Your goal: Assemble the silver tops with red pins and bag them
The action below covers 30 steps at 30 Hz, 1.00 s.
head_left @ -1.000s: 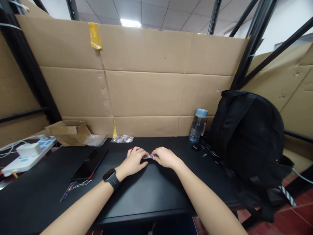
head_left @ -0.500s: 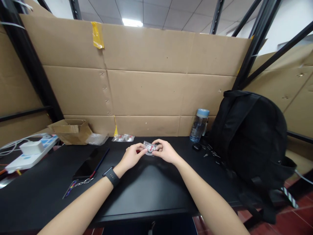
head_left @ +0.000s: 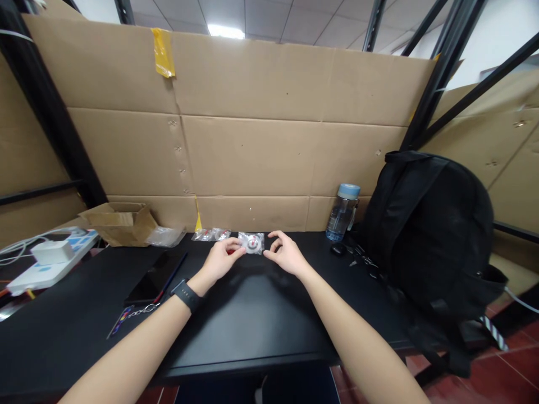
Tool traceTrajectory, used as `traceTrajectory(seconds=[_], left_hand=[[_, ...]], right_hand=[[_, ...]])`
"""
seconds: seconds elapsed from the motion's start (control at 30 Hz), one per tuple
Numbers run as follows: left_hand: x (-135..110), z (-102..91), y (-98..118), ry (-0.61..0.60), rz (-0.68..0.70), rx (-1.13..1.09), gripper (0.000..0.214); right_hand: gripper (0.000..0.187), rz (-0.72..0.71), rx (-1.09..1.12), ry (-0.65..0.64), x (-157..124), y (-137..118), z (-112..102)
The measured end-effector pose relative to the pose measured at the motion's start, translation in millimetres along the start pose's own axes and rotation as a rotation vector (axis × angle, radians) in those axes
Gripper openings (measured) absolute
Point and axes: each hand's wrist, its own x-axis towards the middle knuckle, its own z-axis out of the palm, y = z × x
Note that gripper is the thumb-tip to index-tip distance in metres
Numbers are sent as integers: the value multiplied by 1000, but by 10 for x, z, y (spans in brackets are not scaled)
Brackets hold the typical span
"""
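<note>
A small clear plastic bag [head_left: 251,242] with a white and red part inside lies at the far side of the black table [head_left: 252,320]. My left hand [head_left: 222,259], a dark watch on its wrist, pinches the bag's left edge. My right hand [head_left: 285,253] hovers just right of the bag with fingers apart and holds nothing. Two more small clear bags [head_left: 211,234] lie to the left against the cardboard wall.
A black phone [head_left: 155,276] and a keychain [head_left: 131,316] lie at the left. Farther left are an open cardboard box [head_left: 120,222] and a white power strip [head_left: 48,262]. A water bottle [head_left: 343,212] and a black backpack [head_left: 429,247] stand at the right.
Both hands lifted the small bag from the table's middle and carried it away from me. My right hand has let go; the bag now lies near the other bags.
</note>
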Motion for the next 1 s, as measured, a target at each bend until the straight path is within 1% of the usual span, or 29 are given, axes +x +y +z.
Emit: traceTrajectory(seconds=[0.1, 0.17, 0.27, 0.37, 0.43, 0.5, 0.6, 0.7, 0.77, 0.83, 0.9, 1.0], left_hand=[[114, -224, -161, 163, -65, 117, 43], [179, -387, -289, 222, -143, 251, 44], [242, -551, -422, 219, -276, 474, 41], [290, -565, -445, 168, -332, 595, 33], [323, -513, -423, 147, -320, 617, 32], [346, -446, -395, 145, -281, 649, 37], [335, -380, -355, 133, -163, 756, 42], [273, -381, -309, 83, -61, 900, 29], [222, -402, -280, 66, -18, 947, 27], [176, -417, -261, 49, 40, 927, 30], [140, -417, -259, 4, 90, 851, 32], [101, -387, -281, -84, 64, 721, 36]], right_hand=[[39, 2, -54, 39, 17, 20, -52], [39, 11, -73, 47, 29, 35, -79], [39, 13, -98, 52, 40, 50, -92], [40, 6, -123, 40, 43, 57, -83], [41, 6, -141, 29, 44, 63, -74], [41, 7, -158, 22, 44, 73, -68], [38, 10, -183, 12, 42, 88, -69], [34, 13, -208, -3, 38, 93, -83], [31, 15, -223, -8, 35, 92, -96], [27, 16, -237, -6, 31, 87, -110], [25, 16, -256, -9, 27, 82, -120], [25, 19, -284, -26, 22, 71, -129]])
